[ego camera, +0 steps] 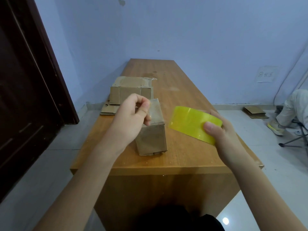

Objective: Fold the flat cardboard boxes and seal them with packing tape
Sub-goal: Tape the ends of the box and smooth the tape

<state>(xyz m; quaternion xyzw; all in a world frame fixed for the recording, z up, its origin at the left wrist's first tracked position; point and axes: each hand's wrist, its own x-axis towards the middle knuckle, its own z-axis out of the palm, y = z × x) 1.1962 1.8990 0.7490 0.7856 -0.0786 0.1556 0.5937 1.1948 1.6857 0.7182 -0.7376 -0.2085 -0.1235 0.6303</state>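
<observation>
While the right hand [221, 130] grips the yellow tape roll [193, 125] above the wooden table [191, 157], thumb pressed on its outer face, the left hand [131, 117] pinches a clear tape strip [152, 108] between thumb and forefinger at the folded box [152, 132]. That box stands upright near the table's front. Beyond it, another cardboard box [131, 91] rests on flat cardboard [109, 109] at the left edge.

Two folded brown cardboard boxes on the wooden table — one near [150, 129], one behind [131, 90] — one yellow roll of packing tape [193, 124], and flat cardboard sheets [109, 108], perhaps two.
</observation>
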